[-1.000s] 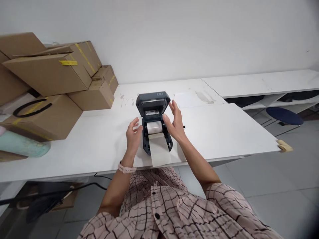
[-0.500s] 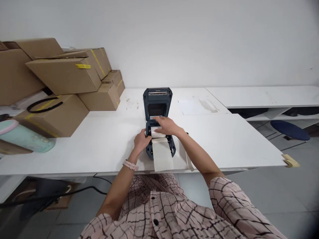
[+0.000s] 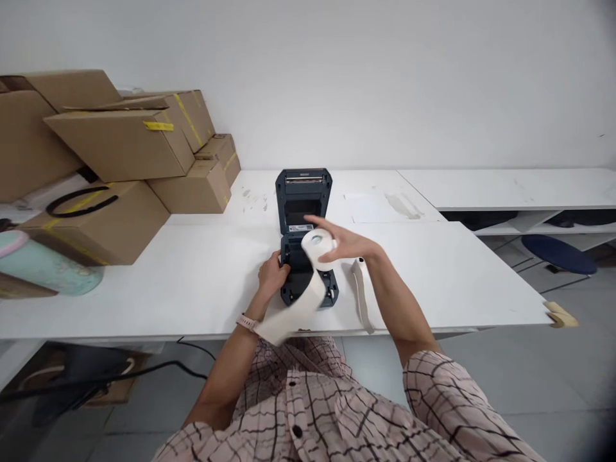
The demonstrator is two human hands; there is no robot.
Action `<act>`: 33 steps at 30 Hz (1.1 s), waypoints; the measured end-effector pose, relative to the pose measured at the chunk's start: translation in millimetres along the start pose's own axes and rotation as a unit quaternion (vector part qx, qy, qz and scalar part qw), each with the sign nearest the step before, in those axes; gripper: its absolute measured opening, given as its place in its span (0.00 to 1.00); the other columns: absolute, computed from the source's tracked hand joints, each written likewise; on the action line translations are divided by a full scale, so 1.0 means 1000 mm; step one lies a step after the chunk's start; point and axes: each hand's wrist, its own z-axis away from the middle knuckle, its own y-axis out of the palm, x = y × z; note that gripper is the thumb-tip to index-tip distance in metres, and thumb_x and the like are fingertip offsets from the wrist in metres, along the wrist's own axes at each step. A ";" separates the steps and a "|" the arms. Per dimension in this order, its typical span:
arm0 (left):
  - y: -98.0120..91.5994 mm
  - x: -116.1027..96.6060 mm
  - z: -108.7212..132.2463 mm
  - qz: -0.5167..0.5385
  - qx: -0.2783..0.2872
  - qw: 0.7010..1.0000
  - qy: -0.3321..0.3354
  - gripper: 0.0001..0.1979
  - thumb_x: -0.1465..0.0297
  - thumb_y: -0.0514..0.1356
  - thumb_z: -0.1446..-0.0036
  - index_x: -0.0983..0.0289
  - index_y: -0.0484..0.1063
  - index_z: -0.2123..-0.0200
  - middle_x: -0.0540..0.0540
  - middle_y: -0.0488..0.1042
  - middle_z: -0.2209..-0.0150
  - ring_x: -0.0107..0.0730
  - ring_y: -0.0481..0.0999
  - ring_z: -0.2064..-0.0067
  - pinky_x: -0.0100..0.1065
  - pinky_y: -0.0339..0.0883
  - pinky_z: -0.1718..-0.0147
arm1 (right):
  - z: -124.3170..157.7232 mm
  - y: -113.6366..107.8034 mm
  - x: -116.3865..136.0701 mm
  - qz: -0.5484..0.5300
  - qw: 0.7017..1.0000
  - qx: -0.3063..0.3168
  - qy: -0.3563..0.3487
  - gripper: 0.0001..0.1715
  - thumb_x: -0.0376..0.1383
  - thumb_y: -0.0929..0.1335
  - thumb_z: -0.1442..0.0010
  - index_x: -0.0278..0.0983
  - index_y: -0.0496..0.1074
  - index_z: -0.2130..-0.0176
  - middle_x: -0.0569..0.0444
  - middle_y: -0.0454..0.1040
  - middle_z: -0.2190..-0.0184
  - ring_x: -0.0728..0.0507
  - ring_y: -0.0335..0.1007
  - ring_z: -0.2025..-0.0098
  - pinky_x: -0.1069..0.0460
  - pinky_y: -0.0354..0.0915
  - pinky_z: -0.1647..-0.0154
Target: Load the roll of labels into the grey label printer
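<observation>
A dark label printer (image 3: pixel 302 282) stands on the white table with its lid (image 3: pixel 304 199) raised and tilted back. My right hand (image 3: pixel 347 242) grips a white label roll (image 3: pixel 317 247), which is turned so its round end and core face me, just above the printer's bay. From the roll a loose strip of label paper (image 3: pixel 293 314) hangs down past the table's front edge, blurred by motion. My left hand (image 3: pixel 273 274) is closed on the printer's left side, thumb over the inner edge; its other fingers are partly hidden.
Right of the printer lies another small roll (image 3: pixel 359 264) with a trailing paper strip (image 3: pixel 364 301). Cardboard boxes (image 3: pixel 115 147) are stacked at the left, near a mint tumbler (image 3: pixel 52 269) and a black hoop (image 3: pixel 81 202). A blue stool (image 3: pixel 558 252) stands at the right.
My right hand has lifted the label roll out of the printer's bay and turned it. Its paper strip has swung left. My left hand stays on the printer's side.
</observation>
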 end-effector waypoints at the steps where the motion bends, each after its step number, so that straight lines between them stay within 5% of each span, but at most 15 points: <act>1: 0.001 0.001 -0.001 0.003 -0.001 1.000 0.001 0.28 0.71 0.56 0.41 0.62 0.69 0.37 0.58 0.82 0.57 0.46 0.81 0.54 0.36 0.67 0.59 | 0.010 -0.010 0.000 -0.015 0.999 -0.035 0.008 0.64 0.46 0.79 0.50 0.45 0.51 0.25 0.48 0.64 0.29 0.32 0.66 0.32 0.37 0.65 0.33; 6: 0.002 0.002 -0.002 0.009 -0.005 1.000 -0.004 0.29 0.70 0.56 0.42 0.63 0.70 0.36 0.57 0.80 0.61 0.45 0.80 0.57 0.37 0.67 0.60 | 0.035 -0.036 -0.034 -0.006 0.984 -0.145 0.101 0.65 0.40 0.79 0.52 0.41 0.52 0.25 0.43 0.66 0.31 0.30 0.66 0.33 0.35 0.65 0.33; 11: 0.001 0.000 -0.001 0.017 -0.008 1.000 -0.006 0.30 0.71 0.56 0.42 0.64 0.69 0.35 0.56 0.80 0.63 0.45 0.80 0.58 0.37 0.67 0.60 | 0.032 -0.027 -0.089 -0.019 0.975 -0.159 0.151 0.62 0.35 0.78 0.58 0.36 0.60 0.28 0.38 0.63 0.29 0.27 0.65 0.32 0.33 0.60 0.31; 16: 0.001 0.001 -0.001 0.019 -0.007 1.000 -0.003 0.30 0.71 0.56 0.42 0.65 0.70 0.35 0.56 0.79 0.63 0.43 0.79 0.59 0.37 0.68 0.60 | 0.041 -0.019 -0.108 -0.053 0.969 -0.170 0.173 0.63 0.39 0.80 0.59 0.37 0.60 0.28 0.37 0.64 0.29 0.27 0.63 0.30 0.33 0.61 0.31; 20: 0.003 0.003 -0.002 0.031 -0.011 0.999 0.000 0.31 0.71 0.56 0.42 0.66 0.69 0.34 0.55 0.78 0.64 0.42 0.78 0.60 0.36 0.68 0.61 | 0.085 -0.021 -0.109 -0.144 0.957 -0.191 0.163 0.59 0.41 0.79 0.51 0.46 0.58 0.27 0.42 0.66 0.29 0.32 0.62 0.28 0.33 0.58 0.29; 25: 0.005 0.006 -0.003 0.038 -0.006 0.999 0.003 0.32 0.70 0.56 0.42 0.65 0.68 0.34 0.55 0.77 0.65 0.42 0.77 0.62 0.37 0.66 0.62 | 0.132 0.006 -0.110 -0.189 0.947 -0.177 0.191 0.39 0.44 0.79 0.49 0.45 0.74 0.39 0.44 0.76 0.38 0.32 0.70 0.35 0.35 0.66 0.36; 29: 0.006 0.007 -0.004 0.049 -0.012 0.999 0.004 0.31 0.70 0.56 0.43 0.65 0.69 0.35 0.55 0.77 0.66 0.42 0.77 0.62 0.37 0.67 0.62 | 0.127 0.022 -0.089 -0.192 0.951 -0.156 0.183 0.31 0.53 0.77 0.46 0.38 0.78 0.48 0.46 0.82 0.54 0.34 0.78 0.49 0.40 0.73 0.47; 33: 0.007 0.008 -0.004 0.066 -0.012 0.998 0.006 0.31 0.71 0.57 0.43 0.64 0.69 0.35 0.54 0.77 0.66 0.42 0.77 0.62 0.37 0.67 0.62 | 0.086 0.009 -0.035 -0.142 0.985 -0.093 0.039 0.31 0.54 0.71 0.35 0.40 0.72 0.40 0.46 0.79 0.48 0.37 0.76 0.48 0.43 0.71 0.46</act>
